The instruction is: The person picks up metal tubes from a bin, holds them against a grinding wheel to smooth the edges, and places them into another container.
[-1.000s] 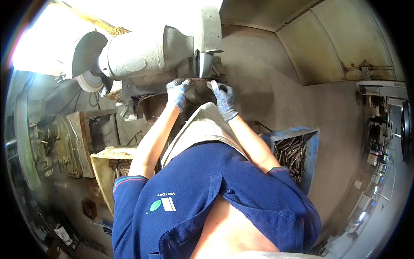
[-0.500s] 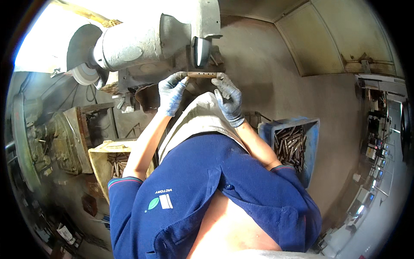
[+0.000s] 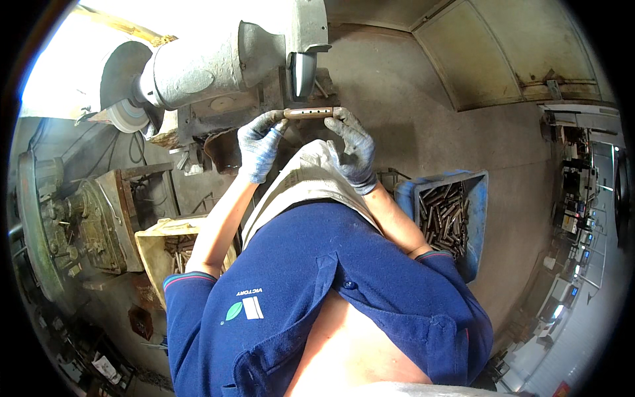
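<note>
Between my two gloved hands lies a short brown metal bar (image 3: 309,113) with a row of small holes along its side. It is held level, just below the bright wheel (image 3: 303,74) of a bench grinder (image 3: 198,69); a small gap seems to part them. My left hand (image 3: 260,147) pinches the bar's left end between thumb and fingers. At the right end, my right hand (image 3: 354,147) grips with its fingertips, its other fingers loosely bent. Both gloves are grey-blue and dirty.
A blue crate (image 3: 477,218) full of similar dark metal bars stands to my right. A yellowish crate (image 3: 153,255) with more bars is at my left. The grinder's second, white wheel (image 3: 129,116) sits at far left, above a greenish machine (image 3: 92,221).
The bar has turned slightly about its length, so its holed side looks brighter. The fingers of my right hand have loosened a little, and the whole view has shifted slightly.
</note>
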Tool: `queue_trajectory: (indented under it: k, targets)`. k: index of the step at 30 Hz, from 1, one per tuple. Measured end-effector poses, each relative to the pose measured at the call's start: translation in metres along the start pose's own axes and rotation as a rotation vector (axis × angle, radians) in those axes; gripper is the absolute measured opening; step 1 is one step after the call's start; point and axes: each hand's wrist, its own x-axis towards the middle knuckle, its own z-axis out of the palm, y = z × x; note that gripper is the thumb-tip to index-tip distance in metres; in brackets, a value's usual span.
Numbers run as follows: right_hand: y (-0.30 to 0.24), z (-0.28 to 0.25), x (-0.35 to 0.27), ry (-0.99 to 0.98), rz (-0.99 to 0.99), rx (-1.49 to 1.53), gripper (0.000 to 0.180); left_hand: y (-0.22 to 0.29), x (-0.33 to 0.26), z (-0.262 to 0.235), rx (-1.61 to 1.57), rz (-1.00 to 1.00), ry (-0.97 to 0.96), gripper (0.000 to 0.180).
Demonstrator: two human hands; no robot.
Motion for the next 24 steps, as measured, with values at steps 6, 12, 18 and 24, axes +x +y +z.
queue_trajectory:
  k: [6,12,18,24]
  targets:
    - [0.001,0.003,-0.001,0.014,0.174,0.075,0.03,-0.01,0.007,-0.001,-0.144,-0.207,-0.038,0.009]
    - [0.029,0.015,-0.01,0.011,0.324,0.099,0.019,-0.037,0.023,-0.008,-0.318,-0.398,-0.097,0.009]
    - [0.037,0.017,-0.012,0.076,0.436,0.268,0.009,-0.002,0.025,0.007,-0.057,-0.469,-0.097,0.014]
    - [0.048,0.032,-0.028,0.145,0.408,0.34,0.019,-0.052,0.015,-0.019,-0.356,-0.498,-0.209,0.009]
